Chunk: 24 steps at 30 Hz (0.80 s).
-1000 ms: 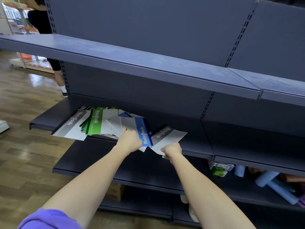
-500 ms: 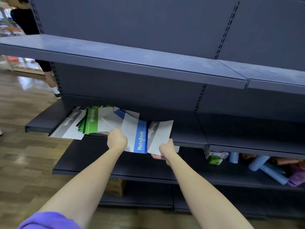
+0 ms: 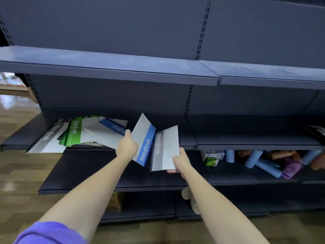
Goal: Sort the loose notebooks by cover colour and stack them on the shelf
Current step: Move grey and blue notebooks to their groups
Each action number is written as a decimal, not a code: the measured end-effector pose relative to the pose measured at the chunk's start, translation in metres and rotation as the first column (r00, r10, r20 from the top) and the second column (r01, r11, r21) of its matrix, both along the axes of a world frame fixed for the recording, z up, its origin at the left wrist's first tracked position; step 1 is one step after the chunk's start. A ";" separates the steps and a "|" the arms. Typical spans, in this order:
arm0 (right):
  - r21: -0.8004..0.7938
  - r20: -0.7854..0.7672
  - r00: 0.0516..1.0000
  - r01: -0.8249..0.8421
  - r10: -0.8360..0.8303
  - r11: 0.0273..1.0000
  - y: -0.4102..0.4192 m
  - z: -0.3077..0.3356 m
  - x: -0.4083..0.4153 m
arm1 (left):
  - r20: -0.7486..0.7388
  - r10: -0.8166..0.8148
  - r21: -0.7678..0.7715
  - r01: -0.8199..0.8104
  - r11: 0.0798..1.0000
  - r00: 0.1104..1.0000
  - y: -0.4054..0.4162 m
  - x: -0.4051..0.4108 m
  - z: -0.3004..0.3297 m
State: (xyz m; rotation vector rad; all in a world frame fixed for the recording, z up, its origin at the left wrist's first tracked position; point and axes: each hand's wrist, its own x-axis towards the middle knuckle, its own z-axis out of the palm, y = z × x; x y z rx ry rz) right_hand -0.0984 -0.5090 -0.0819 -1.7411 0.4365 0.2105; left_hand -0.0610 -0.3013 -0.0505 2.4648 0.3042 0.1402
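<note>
My left hand (image 3: 127, 147) grips a blue-banded notebook (image 3: 143, 141) by its left edge and holds it tilted, lifted off the shelf. Right beside it, my right hand (image 3: 181, 162) pinches the lower right corner of a grey-banded notebook (image 3: 165, 148), also raised. A loose pile remains on the dark middle shelf (image 3: 191, 138) to the left: a grey notebook (image 3: 48, 138), green notebooks (image 3: 73, 132), and another blue one (image 3: 113, 126) among white covers.
A wide blue-grey upper shelf (image 3: 123, 67) overhangs the pile. The shelf below holds a small green-and-white carton (image 3: 211, 158) and several rolled blue and purple items (image 3: 267, 164) at the right. Wooden floor lies to the left.
Both hands have lifted their notebooks up off the shelf and tilted them more upright. The view has swung closer and to the right.
</note>
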 end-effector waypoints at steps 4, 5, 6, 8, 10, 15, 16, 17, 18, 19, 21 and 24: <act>-0.022 -0.004 0.997 0.071 -0.072 0.997 -0.068 -0.001 -0.023 | 0.013 -0.101 -0.018 0.102 0.995 0.995 -0.058 -0.007 0.008; -0.017 -0.009 0.996 0.091 -0.091 0.996 -0.086 -0.002 -0.030 | 0.009 -0.126 -0.019 0.126 0.992 0.992 -0.074 -0.009 0.009; -0.007 -0.015 0.994 0.111 -0.111 0.994 -0.105 -0.002 -0.039 | 0.005 -0.149 -0.022 0.149 0.989 0.989 -0.091 -0.012 0.010; 0.017 -0.029 0.986 0.166 -0.165 0.986 -0.141 -0.003 -0.055 | 0.000 -0.196 -0.021 0.196 0.980 0.981 -0.126 -0.018 0.012; 0.033 -0.027 0.975 0.223 -0.222 0.974 -0.177 -0.005 -0.072 | -0.006 -0.246 -0.007 0.246 0.969 0.969 -0.163 -0.027 0.013; 0.044 0.033 0.927 0.372 -0.373 0.927 -0.266 -0.006 -0.117 | -0.033 -0.357 0.049 0.358 0.932 0.933 -0.269 -0.050 0.021; 0.066 0.025 0.916 0.397 -0.400 0.915 -0.282 -0.003 -0.127 | -0.036 -0.378 0.067 0.380 0.923 0.925 -0.293 -0.057 0.023; 0.084 0.024 0.905 0.421 -0.424 0.903 -0.297 -0.002 -0.138 | -0.036 -0.403 0.080 0.405 0.911 0.914 -0.316 -0.064 0.024; 0.094 0.027 0.897 0.437 -0.441 0.894 -0.312 -0.001 -0.148 | -0.033 -0.431 0.096 0.432 0.897 0.902 -0.339 -0.072 0.025; 0.103 0.032 0.888 0.454 -0.459 0.885 -0.328 0.000 -0.158 | -0.028 -0.462 0.115 0.462 0.879 0.887 -0.360 -0.079 0.025; 0.104 0.034 0.865 0.496 -0.501 0.862 -0.359 0.001 -0.178 | -0.009 -0.522 0.153 0.517 0.842 0.853 -0.399 -0.093 0.026; 0.083 0.025 0.846 0.529 -0.533 0.844 -0.403 -0.002 -0.207 | 0.013 -0.569 0.177 0.558 0.811 0.823 -0.446 -0.107 0.029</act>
